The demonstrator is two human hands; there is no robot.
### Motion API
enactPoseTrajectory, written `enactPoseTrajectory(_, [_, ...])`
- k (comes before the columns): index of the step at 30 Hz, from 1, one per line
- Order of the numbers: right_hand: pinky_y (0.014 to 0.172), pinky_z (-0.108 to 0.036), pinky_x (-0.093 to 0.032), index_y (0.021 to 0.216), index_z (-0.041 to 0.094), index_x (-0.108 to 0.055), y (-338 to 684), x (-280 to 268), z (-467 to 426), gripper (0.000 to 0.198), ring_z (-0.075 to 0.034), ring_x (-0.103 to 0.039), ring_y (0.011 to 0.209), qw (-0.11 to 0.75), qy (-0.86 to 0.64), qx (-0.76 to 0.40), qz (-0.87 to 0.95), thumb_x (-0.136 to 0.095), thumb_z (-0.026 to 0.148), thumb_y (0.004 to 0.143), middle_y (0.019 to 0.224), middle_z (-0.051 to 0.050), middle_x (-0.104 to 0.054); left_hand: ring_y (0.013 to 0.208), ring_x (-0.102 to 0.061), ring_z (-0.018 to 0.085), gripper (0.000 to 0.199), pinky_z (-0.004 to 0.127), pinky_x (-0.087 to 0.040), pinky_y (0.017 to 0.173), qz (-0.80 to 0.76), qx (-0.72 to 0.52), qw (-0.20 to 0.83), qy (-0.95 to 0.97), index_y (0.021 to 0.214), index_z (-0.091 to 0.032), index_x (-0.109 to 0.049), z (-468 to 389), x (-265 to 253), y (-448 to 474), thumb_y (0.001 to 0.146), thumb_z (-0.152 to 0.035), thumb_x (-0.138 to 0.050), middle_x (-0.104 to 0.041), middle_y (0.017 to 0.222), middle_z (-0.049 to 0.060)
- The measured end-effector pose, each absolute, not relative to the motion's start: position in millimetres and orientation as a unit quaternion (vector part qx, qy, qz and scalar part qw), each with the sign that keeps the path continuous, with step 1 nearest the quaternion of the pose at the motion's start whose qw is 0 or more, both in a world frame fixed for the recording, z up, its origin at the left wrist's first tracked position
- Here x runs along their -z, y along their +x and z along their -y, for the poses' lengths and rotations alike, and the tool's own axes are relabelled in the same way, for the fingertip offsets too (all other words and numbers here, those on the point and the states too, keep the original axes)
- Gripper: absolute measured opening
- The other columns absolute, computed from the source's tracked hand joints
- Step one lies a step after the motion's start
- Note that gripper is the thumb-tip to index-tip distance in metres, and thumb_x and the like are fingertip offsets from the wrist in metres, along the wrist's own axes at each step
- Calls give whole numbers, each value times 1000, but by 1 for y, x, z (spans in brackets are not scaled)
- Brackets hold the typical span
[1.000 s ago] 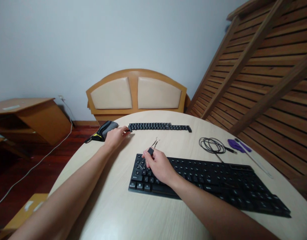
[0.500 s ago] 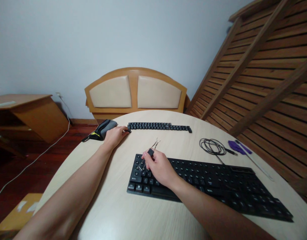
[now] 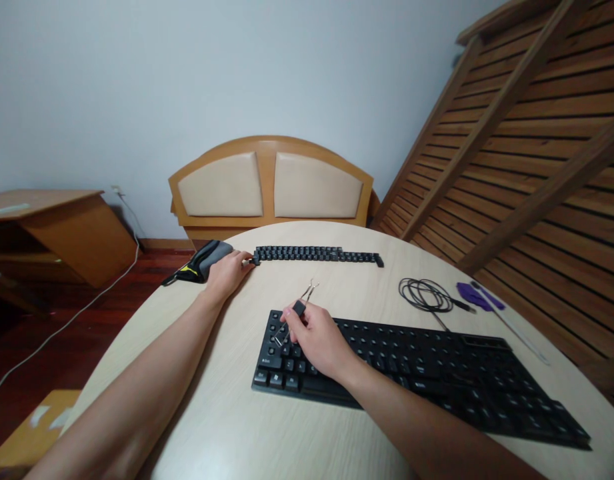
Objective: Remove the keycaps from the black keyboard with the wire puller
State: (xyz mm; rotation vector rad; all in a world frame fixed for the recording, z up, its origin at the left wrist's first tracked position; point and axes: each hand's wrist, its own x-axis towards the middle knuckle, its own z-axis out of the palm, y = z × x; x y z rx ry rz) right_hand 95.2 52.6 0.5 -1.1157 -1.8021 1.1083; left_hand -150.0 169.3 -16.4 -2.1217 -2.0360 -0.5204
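Observation:
My right hand (image 3: 314, 335) is closed around a keycap puller (image 3: 299, 308) with a black middle and thin wire ends. It rests over the left part of a black keyboard (image 3: 381, 353), where some upper-left keys show bare switches. On the far side of the table, my left hand (image 3: 229, 271) pinches at a small black keycap (image 3: 257, 259), at the left end of lined-up keycaps (image 3: 299, 254). Its fingers partly hide the keycap. Right beside that hand lies a grey and black pouch-like item (image 3: 204, 259) with a yellow strip.
A coiled black USB cable (image 3: 427, 295) lies behind the keyboard. Further right are a purple cloth (image 3: 471, 295) and a thin white stick with a dark tip (image 3: 511, 323). The round table (image 3: 217, 413) stands before a wooden headboard (image 3: 267, 180); slatted wood leans at right.
My left fingertips have shifted slightly, and the keycap by them now sits closer against the row's end. My right hand, still holding the puller, has barely moved.

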Motion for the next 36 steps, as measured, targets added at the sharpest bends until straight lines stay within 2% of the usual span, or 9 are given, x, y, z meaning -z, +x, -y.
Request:
enactPoseTrajectory(8, [60,-22,-41,83,17,-63,95,2,-54,25,-12,-56,57,372,-428,-431,702,-46,31,96,58,3,-55,93,-67,23,21,25,-43,60,683,180,78,-704,106,-28,-67,-172,18,-151,90,-38,-56,-70,108,3])
enactPoseTrajectory(22, [61,-23,-42,82,16,-63,94,0,-54,26,-13,-57,58,370,-431,-433,700,-47,31,96,58,3,-56,93,-67,26,22,29,-47,66,686,206,62,-695,108,-27,-66,-170,18,-149,89,-36,-58,-70,109,4])
enactPoseTrajectory(26, [62,-24,-42,83,17,-63,95,2,-56,29,-13,-56,58,373,-424,-429,705,-45,34,97,58,3,-55,98,-65,27,24,32,-49,72,684,236,46,-689,110,-25,-64,-162,11,-142,88,-33,-59,-66,117,7])
enactPoseTrajectory(28, [63,-24,-42,83,17,-63,95,2,-57,32,-13,-56,58,375,-421,-427,707,-43,36,98,58,3,-55,102,-64,27,25,33,-49,77,677,262,33,-687,112,-25,-62,-156,5,-134,89,-33,-57,-63,122,8])
enactPoseTrajectory(31, [62,-24,-42,82,16,-63,95,3,-58,34,-12,-55,56,377,-421,-427,706,-43,38,98,57,3,-55,100,-64,25,25,35,-50,82,658,301,-5,-691,112,-21,-59,-145,-4,-114,90,-32,-55,-64,118,9])
enactPoseTrajectory(34, [60,-23,-41,83,16,-64,96,4,-59,36,-12,-54,56,387,-418,-426,703,-43,41,98,57,3,-54,87,-67,20,21,31,-53,77,626,330,-75,-703,107,-17,-56,-128,-10,-91,90,-28,-52,-67,108,9])
enactPoseTrajectory(36, [58,-23,-40,84,17,-64,96,4,-60,38,-13,-54,55,397,-419,-420,701,-42,44,98,57,3,-53,87,-67,18,16,29,-54,76,606,346,-114,-708,104,-17,-54,-111,-11,-79,90,-23,-47,-67,106,8])
